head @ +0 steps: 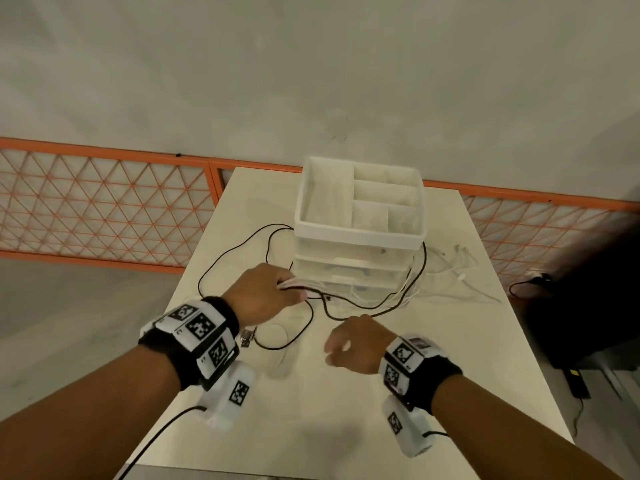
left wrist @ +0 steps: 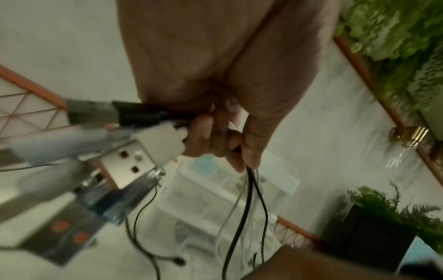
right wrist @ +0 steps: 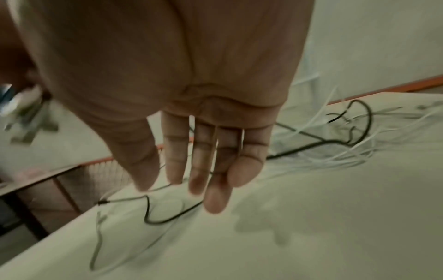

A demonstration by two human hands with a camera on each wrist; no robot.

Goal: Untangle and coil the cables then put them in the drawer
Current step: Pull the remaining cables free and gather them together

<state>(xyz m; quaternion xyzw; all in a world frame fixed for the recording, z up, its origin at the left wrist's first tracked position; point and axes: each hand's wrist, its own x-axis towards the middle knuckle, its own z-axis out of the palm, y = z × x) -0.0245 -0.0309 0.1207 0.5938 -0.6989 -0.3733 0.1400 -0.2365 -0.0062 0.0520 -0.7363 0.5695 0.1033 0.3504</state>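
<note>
A white drawer unit (head: 358, 233) with an open divided top tray stands at the table's far middle. Black cable (head: 221, 258) loops across the table to its left and front, tangled with thin white cables (head: 453, 275) that spread to the right. My left hand (head: 266, 292) grips a bundle of white and black cables (left wrist: 249, 189) just in front of the drawers; white and black plugs (left wrist: 165, 140) stick out beside the fingers. My right hand (head: 349, 341) hovers above the table with fingers (right wrist: 215, 174) straight and relaxed, holding nothing, over a black cable loop (right wrist: 167, 217).
The white table (head: 346, 410) has an orange lattice fence (head: 104, 206) behind it. A dark object (head: 588, 289) stands off the table's right side with a cable on the floor. Green plants (left wrist: 395, 37) show in the left wrist view.
</note>
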